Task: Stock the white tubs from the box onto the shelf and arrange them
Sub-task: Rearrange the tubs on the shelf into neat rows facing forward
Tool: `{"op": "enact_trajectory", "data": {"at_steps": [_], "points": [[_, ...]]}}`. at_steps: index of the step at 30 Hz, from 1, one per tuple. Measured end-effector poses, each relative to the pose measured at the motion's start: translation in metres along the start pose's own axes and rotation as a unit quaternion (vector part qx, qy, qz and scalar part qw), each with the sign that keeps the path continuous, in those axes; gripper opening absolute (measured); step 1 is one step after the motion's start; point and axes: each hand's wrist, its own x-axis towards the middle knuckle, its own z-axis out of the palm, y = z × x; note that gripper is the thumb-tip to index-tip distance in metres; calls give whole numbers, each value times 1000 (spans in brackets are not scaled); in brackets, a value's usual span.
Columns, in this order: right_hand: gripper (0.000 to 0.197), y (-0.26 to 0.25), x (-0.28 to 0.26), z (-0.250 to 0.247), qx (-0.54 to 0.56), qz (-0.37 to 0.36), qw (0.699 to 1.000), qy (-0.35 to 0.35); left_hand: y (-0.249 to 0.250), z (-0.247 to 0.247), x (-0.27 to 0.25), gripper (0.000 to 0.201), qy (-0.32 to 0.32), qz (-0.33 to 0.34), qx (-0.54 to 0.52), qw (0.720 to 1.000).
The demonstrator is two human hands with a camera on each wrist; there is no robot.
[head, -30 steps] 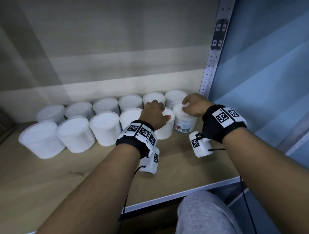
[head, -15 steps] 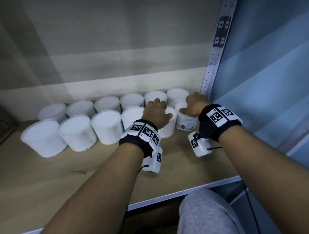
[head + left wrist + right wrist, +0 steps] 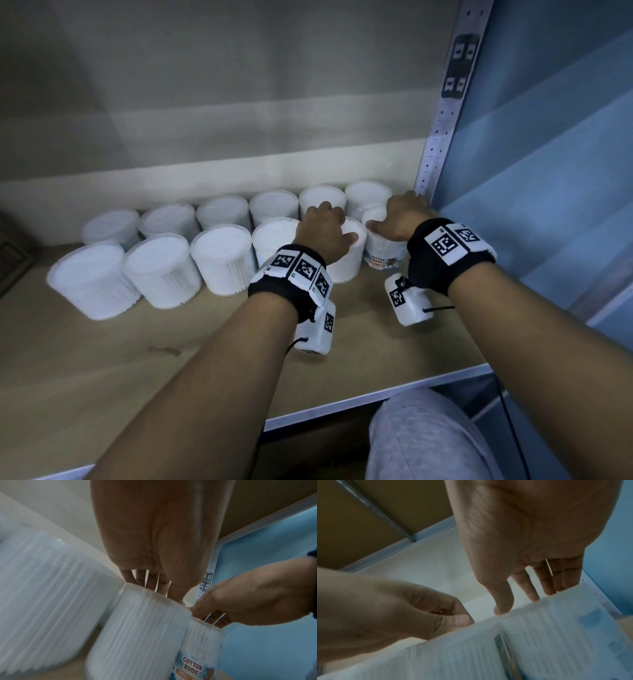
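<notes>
Two rows of white tubs stand on the wooden shelf [image 3: 137, 359]. My left hand [image 3: 337, 222] grips the lid of a plain front-row tub [image 3: 346, 267] from above, fingers over its far edge and thumb on the near rim. The left wrist view shows that tub [image 3: 137, 628] under the left hand [image 3: 154, 586]. My right hand [image 3: 394, 212] holds the tub labelled COTTON BUDS [image 3: 380, 253] the same way, at the row's right end. The right wrist view shows the right hand [image 3: 522, 599] over that tub [image 3: 556, 628]. The two tubs touch side by side.
A perforated metal upright [image 3: 435, 137] and a blue wall [image 3: 548, 171] close the shelf just right of my right hand. The back row [image 3: 274, 209] stands against the rear panel. The shelf's front edge [image 3: 376, 397] lies above a knee in grey trousers [image 3: 421, 438].
Both hands have slid their tubs away from me, up to the back row. The labelled tub now stands closer to the upright.
</notes>
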Motion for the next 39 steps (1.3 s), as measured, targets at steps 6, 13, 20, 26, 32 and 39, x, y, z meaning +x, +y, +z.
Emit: {"op": "enact_trajectory", "data": {"at_steps": [6, 13, 20, 26, 32, 39], "points": [[68, 2, -2, -1, -14, -35, 999, 0, -1, 1, 1, 44, 6, 0, -2, 1000], [61, 13, -9, -12, -11, -89, 995, -38, -1, 1, 0, 44, 7, 3, 0, 1000], [58, 19, -6, -19, 8, -120, 990, -72, -1, 0, 0, 44, 1, 1, -1, 1000], [57, 22, -7, -20, 14, -134, 988, -74, -1, -1, -1, 44, 0, 0, -2, 1000], [58, 24, -8, -22, 34, -147, 985, -84, -1, -1, -1, 44, -2, 4, 1, 1000], [59, 27, -9, -24, 48, -151, 983, -92, 2, -5, 1, 43, -34, 18, -3, 999]]}}
